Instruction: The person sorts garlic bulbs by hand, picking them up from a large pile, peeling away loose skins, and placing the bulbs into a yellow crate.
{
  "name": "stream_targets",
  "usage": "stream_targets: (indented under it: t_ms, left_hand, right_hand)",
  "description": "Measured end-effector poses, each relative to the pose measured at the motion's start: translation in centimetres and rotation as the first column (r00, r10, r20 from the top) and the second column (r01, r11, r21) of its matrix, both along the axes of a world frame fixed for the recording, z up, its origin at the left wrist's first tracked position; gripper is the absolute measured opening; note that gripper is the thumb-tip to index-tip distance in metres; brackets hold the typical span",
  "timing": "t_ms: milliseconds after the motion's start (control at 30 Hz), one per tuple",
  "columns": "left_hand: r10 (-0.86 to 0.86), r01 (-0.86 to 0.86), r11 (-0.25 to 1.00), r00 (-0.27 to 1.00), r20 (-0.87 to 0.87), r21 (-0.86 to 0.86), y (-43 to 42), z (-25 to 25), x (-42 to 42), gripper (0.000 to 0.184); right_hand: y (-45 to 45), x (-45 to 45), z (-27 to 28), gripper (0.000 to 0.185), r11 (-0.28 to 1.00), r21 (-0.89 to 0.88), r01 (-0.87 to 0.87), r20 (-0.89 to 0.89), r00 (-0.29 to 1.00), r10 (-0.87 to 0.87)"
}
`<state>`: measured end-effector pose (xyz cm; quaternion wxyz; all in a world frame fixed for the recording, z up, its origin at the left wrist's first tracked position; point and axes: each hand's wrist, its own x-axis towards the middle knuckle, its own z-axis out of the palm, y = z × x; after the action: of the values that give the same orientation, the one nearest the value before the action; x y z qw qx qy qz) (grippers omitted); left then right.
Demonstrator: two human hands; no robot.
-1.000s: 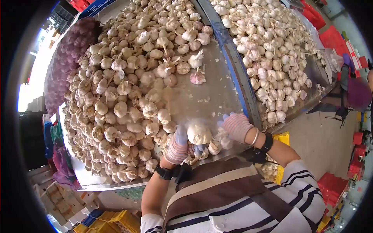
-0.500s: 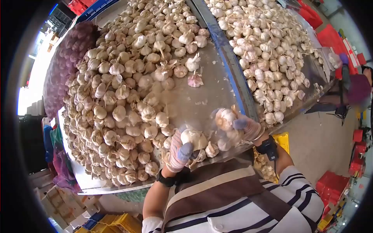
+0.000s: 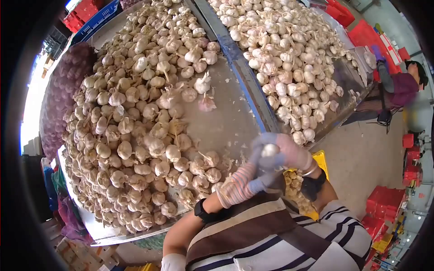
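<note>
Both hands wear striped gloves and meet at the table's front edge. My right hand is closed around a garlic bulb, whose white side shows between the fingers. Just below and left of it, my left hand reaches toward the same bulb, its fingers blurred; what it grips, if anything, cannot be made out. A large heap of garlic covers the metal table to the left. A pinkish bulb lies at the heap's right border.
A blue-edged divider separates a second garlic heap. Below my right hand is a yellow crate holding garlic. A purple net sack stands at left. Another person is at the far right. Red crates stand on the floor.
My hands have come together and moved toward the crate side. The large bulb at my left hand is no longer seen there. The view has shifted, with the heaps now further left.
</note>
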<state>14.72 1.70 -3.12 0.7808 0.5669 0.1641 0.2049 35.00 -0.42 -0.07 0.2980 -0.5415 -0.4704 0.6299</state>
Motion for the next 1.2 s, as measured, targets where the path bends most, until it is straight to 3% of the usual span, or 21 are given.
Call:
stream_targets:
  t_ms: [67, 100, 133, 200, 267, 367, 467, 533, 600, 633, 667, 700, 733, 767, 800, 833, 900, 1000, 1033, 1167, 1200]
  left_hand:
    - [-0.108, 0.118, 0.974, 0.992, -0.061, 0.192, 0.9, 0.2, 0.0, 0.056]
    - [-0.112, 0.123, 0.974, 0.992, -0.064, 0.190, 1.2, -0.2, -0.3, 0.056]
    - [-0.104, 0.201, 0.928, 0.948, -0.300, 0.313, 1.4, -0.9, -0.7, 0.050]
    - [-0.063, 0.307, 0.861, 0.856, -0.513, 0.406, 1.5, -3.0, -0.4, 0.045]
    - [-0.052, 0.590, 0.618, 0.690, -0.722, 0.520, 1.3, -5.4, 0.4, 0.037]
    - [0.011, 0.649, 0.531, 0.638, -0.770, 0.545, -0.8, -7.0, 2.5, 0.022]
    - [0.062, 0.653, 0.519, 0.615, -0.786, 0.552, -0.8, -7.4, 2.9, 0.019]
    - [-0.027, 0.591, 0.592, 0.695, -0.719, 0.548, 0.7, -5.0, 2.2, 0.020]
    - [0.088, 0.455, 0.602, 0.778, -0.622, 0.656, 1.0, -6.4, 0.0, 0.018]
    - [-0.075, 0.089, 0.996, 0.889, -0.451, 0.009, 1.4, -5.6, -0.7, 0.021]
    - [-0.015, -0.148, 0.669, 0.977, -0.212, -0.729, 2.0, -4.6, -1.6, 0.024]
    - [0.020, -0.115, 0.937, 0.960, -0.281, -0.329, 2.4, -3.7, -3.4, 0.029]
    - [0.083, -0.037, 0.989, 0.941, -0.328, 0.142, 2.9, -2.9, -5.3, 0.036]
    - [-0.026, -0.014, 0.987, 0.968, -0.248, -0.157, 3.5, -2.7, -6.4, 0.044]
    - [0.041, -0.129, 0.909, 0.974, -0.223, -0.397, 3.0, -2.1, -7.5, 0.052]
    - [0.128, -0.210, 0.870, 0.970, -0.207, -0.446, 2.2, -2.3, -7.7, 0.061]
    - [0.224, -0.295, 0.820, 0.954, -0.199, -0.490, 1.4, -2.3, -7.5, 0.071]
    - [0.287, -0.299, 0.606, 0.946, -0.148, -0.737, 1.1, -2.0, -7.4, 0.072]
    - [0.286, -0.285, 0.618, 0.950, -0.129, -0.733, 1.2, -2.0, -7.4, 0.070]
    - [0.356, -0.444, 0.508, 0.889, -0.289, -0.738, 1.2, -0.4, -7.1, 0.064]
    - [0.333, -0.449, 0.433, 0.886, -0.323, -0.782, 1.4, -0.1, -7.4, 0.063]
  right_hand:
    - [-2.3, 3.4, 0.2, 0.041, 0.995, -0.086, -0.047, 0.094, 0.994, 0.055]
    - [-3.3, 5.2, 1.7, 0.040, 0.970, -0.013, -0.241, 0.300, 0.925, 0.234]
    - [-4.3, 6.5, 3.1, 0.039, 0.902, 0.013, -0.432, 0.500, 0.784, 0.368]
    - [-6.1, 7.5, 3.5, 0.042, 0.894, 0.024, -0.448, 0.646, 0.689, 0.328]
    - [-6.5, 7.2, 3.1, 0.044, 0.881, 0.030, -0.472, 0.773, 0.570, 0.279]
    - [-5.2, 3.9, 0.0, 0.047, 0.957, -0.103, -0.271, 0.719, 0.644, 0.260]
    - [-3.7, 0.0, -3.3, 0.045, 0.954, -0.031, -0.298, 0.839, 0.512, 0.187]
    - [-2.7, -1.9, -4.6, 0.044, 0.910, -0.244, -0.336, 0.892, 0.290, 0.347]
    - [-2.8, -1.9, -7.1, 0.042, 0.905, -0.235, -0.355, 0.895, 0.284, 0.344]
    - [-2.7, -1.9, -8.0, 0.041, 0.901, -0.224, -0.371, 0.900, 0.276, 0.337]
    - [-2.4, -1.6, -7.9, 0.041, 0.900, -0.222, -0.376, 0.899, 0.278, 0.338]
    - [-2.0, -1.0, -7.6, 0.041, 0.927, -0.124, -0.354, 0.839, 0.462, 0.289]
    - [-1.7, -0.4, -7.3, 0.041, 0.949, -0.033, -0.315, 0.743, 0.627, 0.234]
    - [-1.5, 0.0, -7.1, 0.036, 0.979, 0.009, -0.204, 0.594, 0.789, 0.159]
    - [-1.2, -0.2, -6.3, 0.036, 0.977, 0.009, -0.214, 0.591, 0.789, 0.167]
    - [-0.9, -0.4, -5.0, 0.041, 0.999, 0.043, 0.011, 0.152, 0.988, -0.018]
    - [-0.4, -0.5, -4.6, 0.049, 0.924, -0.313, 0.221, -0.575, 0.730, -0.369]
    - [1.8, -0.6, -7.3, 0.041, 0.940, -0.340, -0.034, -0.809, 0.520, -0.274]
    - [1.4, -1.8, -8.1, 0.033, 0.935, 0.342, 0.097, -0.410, 0.910, 0.056]
    - [4.9, -6.1, -9.3, 0.037, 0.950, -0.058, -0.308, 0.015, 0.951, 0.309]
    - [4.8, -7.9, -8.5, 0.041, 0.877, 0.069, -0.476, 0.434, 0.805, 0.403]
